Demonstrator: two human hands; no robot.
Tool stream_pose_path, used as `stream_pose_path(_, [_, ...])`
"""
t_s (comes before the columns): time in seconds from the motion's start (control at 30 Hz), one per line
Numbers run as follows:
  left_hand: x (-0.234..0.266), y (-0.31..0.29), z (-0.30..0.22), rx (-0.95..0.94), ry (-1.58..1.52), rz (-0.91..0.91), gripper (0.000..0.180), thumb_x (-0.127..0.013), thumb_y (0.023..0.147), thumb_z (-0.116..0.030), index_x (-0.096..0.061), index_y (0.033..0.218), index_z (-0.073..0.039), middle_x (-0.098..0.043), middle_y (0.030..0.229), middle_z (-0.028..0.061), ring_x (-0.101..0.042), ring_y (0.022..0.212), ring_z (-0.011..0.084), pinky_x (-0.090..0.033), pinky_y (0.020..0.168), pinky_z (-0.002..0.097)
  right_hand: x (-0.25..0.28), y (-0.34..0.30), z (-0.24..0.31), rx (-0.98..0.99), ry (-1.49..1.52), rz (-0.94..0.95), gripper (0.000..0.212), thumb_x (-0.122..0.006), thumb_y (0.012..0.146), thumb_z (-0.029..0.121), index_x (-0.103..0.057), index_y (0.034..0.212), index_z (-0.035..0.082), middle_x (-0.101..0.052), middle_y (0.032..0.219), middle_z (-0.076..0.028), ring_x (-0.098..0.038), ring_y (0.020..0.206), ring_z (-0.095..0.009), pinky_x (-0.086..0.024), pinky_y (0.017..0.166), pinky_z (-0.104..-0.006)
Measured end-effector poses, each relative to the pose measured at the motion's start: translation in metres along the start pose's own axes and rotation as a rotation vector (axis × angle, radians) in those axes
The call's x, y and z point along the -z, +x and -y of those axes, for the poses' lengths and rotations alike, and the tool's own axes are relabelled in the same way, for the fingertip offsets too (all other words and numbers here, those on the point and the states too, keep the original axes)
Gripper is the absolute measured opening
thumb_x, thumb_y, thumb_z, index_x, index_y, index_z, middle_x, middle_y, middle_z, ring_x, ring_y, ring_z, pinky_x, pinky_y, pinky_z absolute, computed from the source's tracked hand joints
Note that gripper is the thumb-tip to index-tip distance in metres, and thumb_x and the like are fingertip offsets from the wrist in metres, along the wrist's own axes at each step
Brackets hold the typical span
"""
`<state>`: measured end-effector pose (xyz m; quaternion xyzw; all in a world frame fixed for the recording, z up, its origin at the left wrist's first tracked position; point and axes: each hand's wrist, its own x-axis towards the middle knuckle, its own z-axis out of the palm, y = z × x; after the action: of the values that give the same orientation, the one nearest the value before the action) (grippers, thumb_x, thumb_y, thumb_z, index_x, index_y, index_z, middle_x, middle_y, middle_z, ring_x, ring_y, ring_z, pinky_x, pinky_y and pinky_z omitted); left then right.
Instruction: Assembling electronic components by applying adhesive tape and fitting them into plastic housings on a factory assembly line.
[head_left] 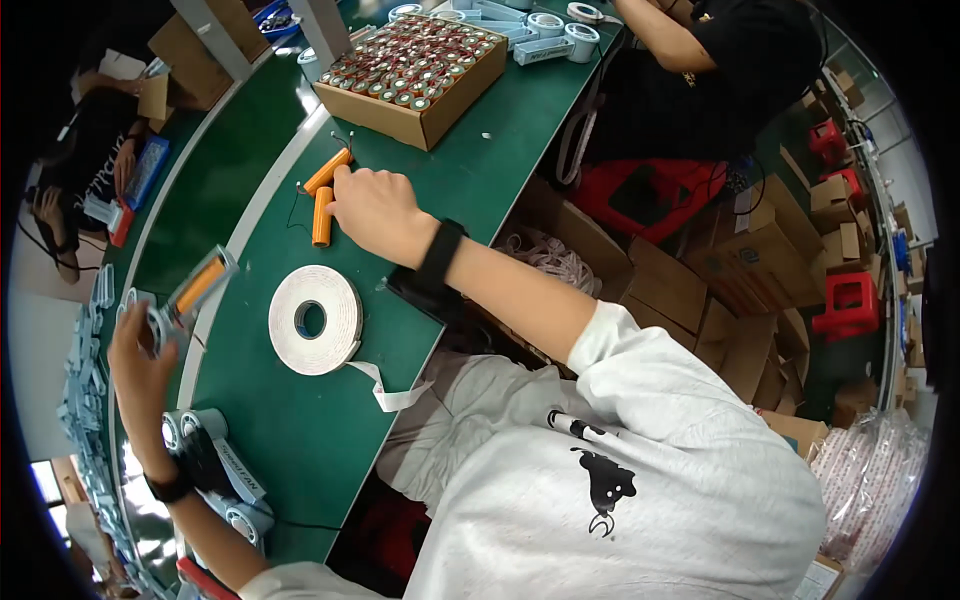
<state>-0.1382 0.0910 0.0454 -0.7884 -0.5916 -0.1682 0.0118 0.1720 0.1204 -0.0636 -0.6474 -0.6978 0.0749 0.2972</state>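
Observation:
My left hand (140, 360), out at the left, is closed around a light-blue fan housing (162, 325). Its handle points up and away, with an orange battery (207, 278) lying inside. My right hand (385, 210) has its fingers curled at two more orange batteries with thin wires, an upper tilted one (325, 172) and a lower upright one (321, 217). Its fingertips touch them where they meet, and the grip is partly hidden. Nearer to me, a large roll of white double-sided tape (290, 330) lies flat, its loose end (385, 390) trailing to the table edge.
A cardboard box (440, 115) full of wired batteries stands at the far side of the green table (250, 430). Light-blue fan parts (545, 50) lie beyond it, and more fans (235, 480) at near left. A co-worker (740, 80) sits at far right, near cartons (750, 250).

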Motion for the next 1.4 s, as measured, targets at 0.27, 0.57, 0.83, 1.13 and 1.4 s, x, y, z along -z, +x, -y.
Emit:
stream_pose_path(0.27, [-0.085,0.112,0.147,0.217,-0.179,0.16,0.058,-0.073,0.059,-0.01,-0.05,0.111,0.006,-0.059,0.105,0.018,-0.059,0.089,0.0297,-0.046,0.077,0.034,0.003,0.041,-0.004,0.055,0.172,0.35,0.027,-0.063,0.074,0.021,-0.054,0.081,-0.004,-0.061,0.076,-0.019,-0.063,0.062,-0.025,-0.051,0.055,-0.0352])
stream_pose_path(0.57, [-0.073,-0.047,-0.094,-0.455,-0.092,0.48,0.057,-0.073,0.057,-0.014,-0.047,0.106,0.0,-0.048,0.11,0.0151,-0.043,0.109,0.031,-0.034,0.093,0.0385,0.045,-0.109,-0.009,-0.169,1.088,0.431,0.02,-0.069,0.075,0.017,-0.054,0.08,0.004,-0.052,0.059,-0.001,-0.051,0.05,-0.007,-0.038,0.045,-0.02])
stream_pose_path(0.83, [-0.073,-0.072,-0.074,-0.389,-0.013,-0.06,0.064,-0.067,0.064,-0.017,-0.042,0.12,0.0,-0.053,0.105,0.0121,-0.043,0.105,0.0272,-0.027,0.095,0.0374,0.01,-0.139,0.034,-0.121,1.197,0.634,0.024,-0.072,0.071,0.019,-0.061,0.079,-0.001,-0.06,0.064,-0.003,-0.051,0.054,-0.008,-0.04,0.053,-0.0215])
stream_pose_path(1.13, [-0.067,-0.123,-0.052,0.203,-0.431,-0.298,0.058,-0.042,0.088,-0.033,-0.027,0.132,0.002,-0.052,0.112,0.0163,-0.037,0.111,0.0266,-0.014,0.1,0.0388,0.058,-0.124,0.033,0.37,0.803,0.533,0.022,-0.066,0.077,0.017,-0.061,0.085,-0.003,-0.058,0.083,-0.008,-0.052,0.066,-0.009,-0.042,0.058,-0.023])
stream_pose_path(1.4, [-0.09,-0.151,-0.091,0.046,-0.008,-0.258,0.058,-0.03,0.093,-0.039,-0.031,0.125,0.01,-0.048,0.113,0.0183,-0.036,0.112,0.03,-0.011,0.099,0.0479,0.056,-0.091,0.08,0.521,0.939,0.268,0.022,-0.059,0.08,0.007,-0.055,0.097,-0.007,-0.053,0.09,-0.01,-0.053,0.075,-0.018,-0.043,0.065,-0.0267])
